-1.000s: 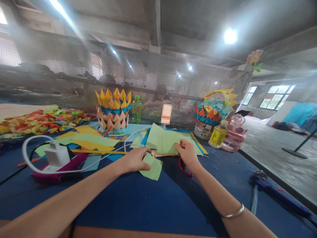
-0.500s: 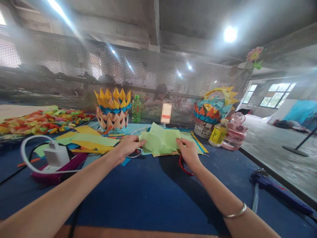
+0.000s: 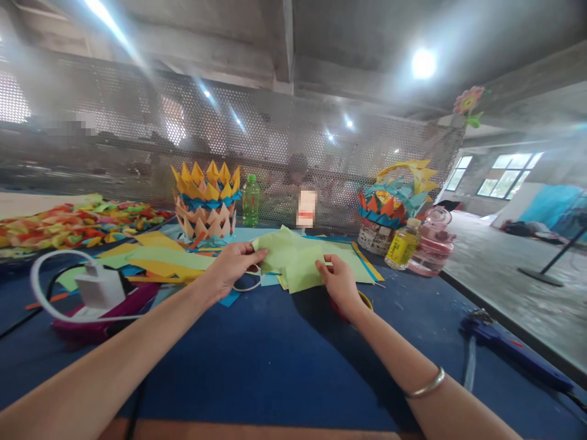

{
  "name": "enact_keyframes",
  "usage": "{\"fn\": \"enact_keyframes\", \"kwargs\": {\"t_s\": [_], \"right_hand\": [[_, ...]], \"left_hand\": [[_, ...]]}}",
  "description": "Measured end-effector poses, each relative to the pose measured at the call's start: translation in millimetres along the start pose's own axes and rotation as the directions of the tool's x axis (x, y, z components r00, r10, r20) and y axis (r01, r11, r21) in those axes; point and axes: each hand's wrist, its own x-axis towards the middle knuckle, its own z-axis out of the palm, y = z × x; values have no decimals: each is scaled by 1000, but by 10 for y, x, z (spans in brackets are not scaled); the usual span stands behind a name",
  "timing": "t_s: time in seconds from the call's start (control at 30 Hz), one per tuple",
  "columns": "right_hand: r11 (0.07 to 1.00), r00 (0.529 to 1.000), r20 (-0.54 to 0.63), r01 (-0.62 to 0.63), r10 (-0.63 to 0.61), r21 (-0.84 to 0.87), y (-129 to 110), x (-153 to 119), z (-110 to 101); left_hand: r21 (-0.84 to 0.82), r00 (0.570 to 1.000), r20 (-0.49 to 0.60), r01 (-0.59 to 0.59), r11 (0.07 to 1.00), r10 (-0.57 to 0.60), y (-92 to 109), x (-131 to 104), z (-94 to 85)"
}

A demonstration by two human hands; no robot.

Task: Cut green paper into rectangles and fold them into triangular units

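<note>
Blue tabletop [image 3: 257,366]; left hand [image 3: 235,267] and right hand [image 3: 340,282] pinch green paper [image 3: 299,264] at opposite sides; likely light, easily creased, best held by edges.

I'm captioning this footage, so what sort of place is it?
Probably an indoor paper-craft workspace: there's a tiered folded-paper piece, a heap of small colorful pieces at far left, and light-green paper held in the left hand and right hand.
</note>
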Motion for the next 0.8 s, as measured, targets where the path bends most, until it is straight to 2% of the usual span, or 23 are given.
{"fn": "enact_keyframes", "kwargs": {"t_s": [0.17, 0.33, 0.67, 0.8], "right_hand": [[1000, 1000, -13, 8, -8, 8, 35, 27, 29], [989, 999, -32, 44, -40, 144, -1, -3, 24], [920, 994, 103, -17, -25, 392, -192, -221, 154], [911, 993, 119, -30, -22, 412, -286, -294, 155]], "left_hand": [[-36, 1000, 13, 1, 999, -1, -32, 6, 20], [-127, 998, 56, -19, 992, 26, -37, -22, 93], [-174, 990, 140, 13, 985, 11, -23, -101, 184], [-155, 996, 90, 24, 988, -10, -13, -107, 172]]}}
